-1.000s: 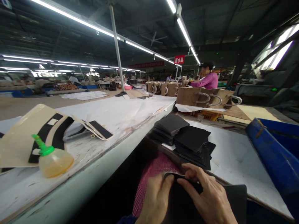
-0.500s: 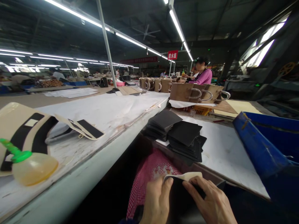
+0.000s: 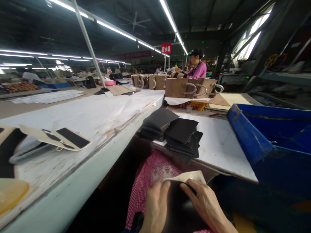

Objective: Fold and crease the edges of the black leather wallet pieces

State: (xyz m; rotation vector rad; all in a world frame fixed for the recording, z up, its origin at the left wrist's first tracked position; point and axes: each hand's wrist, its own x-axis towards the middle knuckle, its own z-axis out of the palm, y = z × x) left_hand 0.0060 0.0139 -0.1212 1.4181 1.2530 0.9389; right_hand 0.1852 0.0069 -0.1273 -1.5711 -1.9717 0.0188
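Observation:
Over my lap, a dark flat panel [image 3: 178,202] is held at its far edge by both hands. A cream sheet [image 3: 193,176] shows along that edge, its far side curling up; how the two are joined is hidden. My left hand [image 3: 156,199] pinches the left corner, thumb on the dark face. My right hand [image 3: 200,195] grips further right along the edge, fingers bent over the top. Beyond the hands, two uneven stacks of black panels, a left stack [image 3: 159,119] and a right stack [image 3: 182,131], lie on the side table.
A blue bin [image 3: 252,136] stands at the right. On the white-covered table [image 3: 97,113] lie a cream-and-black piece [image 3: 70,137] and a partly cut-off bottle of amber liquid [image 3: 12,194]. Brown handled pieces [image 3: 176,88] stand farther back, near a person in a pink top [image 3: 200,69].
My view has turned right and slightly down, so the surroundings shift left in the picture. Both hands keep hold of the panel, and the right hand's fingers have shifted slightly along its edge.

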